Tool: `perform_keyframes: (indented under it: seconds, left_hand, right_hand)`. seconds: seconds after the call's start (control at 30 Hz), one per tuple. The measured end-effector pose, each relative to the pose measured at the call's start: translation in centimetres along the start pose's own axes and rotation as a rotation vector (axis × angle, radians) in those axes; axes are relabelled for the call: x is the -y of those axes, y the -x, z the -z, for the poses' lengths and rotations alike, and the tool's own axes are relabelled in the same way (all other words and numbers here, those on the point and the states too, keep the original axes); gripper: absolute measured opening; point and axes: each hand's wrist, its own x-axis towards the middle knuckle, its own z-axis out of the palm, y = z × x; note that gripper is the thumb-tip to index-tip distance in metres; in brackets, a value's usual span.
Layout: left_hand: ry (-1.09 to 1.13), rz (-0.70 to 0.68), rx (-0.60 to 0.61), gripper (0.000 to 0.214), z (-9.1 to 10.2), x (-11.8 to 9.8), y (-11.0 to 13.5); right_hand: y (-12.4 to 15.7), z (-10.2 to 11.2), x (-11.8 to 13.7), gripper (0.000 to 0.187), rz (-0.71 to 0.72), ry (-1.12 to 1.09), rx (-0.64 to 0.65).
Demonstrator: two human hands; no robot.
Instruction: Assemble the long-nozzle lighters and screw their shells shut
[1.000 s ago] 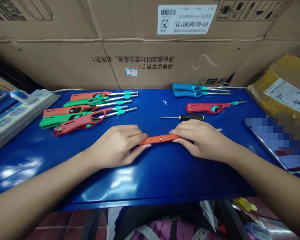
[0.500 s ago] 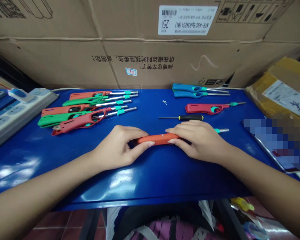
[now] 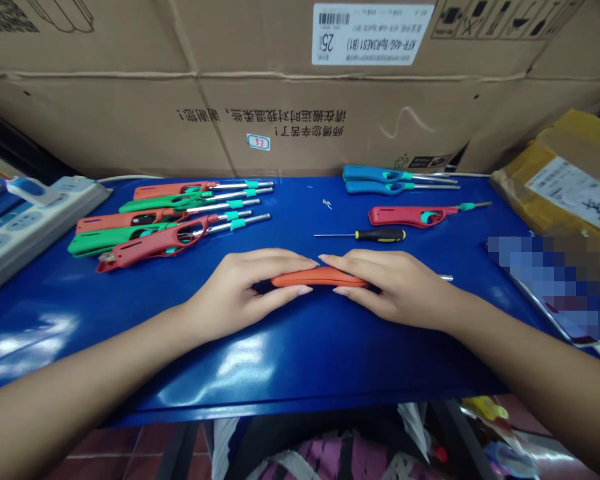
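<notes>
An orange long-nosed lighter (image 3: 320,276) lies sideways between both hands, just above or on the blue tabletop (image 3: 280,380). My left hand (image 3: 250,287) closes thumb and fingers around its handle end. My right hand (image 3: 395,283) grips the other part the same way and hides the trigger area; only the metal tip shows beyond the knuckles. Behind my right hand lies a screwdriver (image 3: 380,235) with a black and yellow handle. Farther back on that side are a red lighter (image 3: 405,215) and two blue lighters (image 3: 375,187).
To the left, several orange, green and red lighters (image 3: 155,243) lie in a stack, beside a white power strip (image 3: 35,217). A large cardboard box (image 3: 260,93) walls off the back. On the right are a taped yellow parcel (image 3: 545,157) and a phone (image 3: 545,300), partly blurred out.
The orange lighter has been turned a little between my hands, so its smooth curved side faces me. My fingers have shifted slightly along it. The view has moved a little.
</notes>
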Motion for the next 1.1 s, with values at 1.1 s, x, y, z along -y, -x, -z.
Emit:
perform_keyframes:
  seconds: [1.1]
  left_hand:
    - [-0.009, -0.072, 0.157, 0.029, 0.3, 1.3, 0.2]
  right_hand:
    - [0.1, 0.7, -0.3, 0.029, 0.026, 0.137, 0.076]
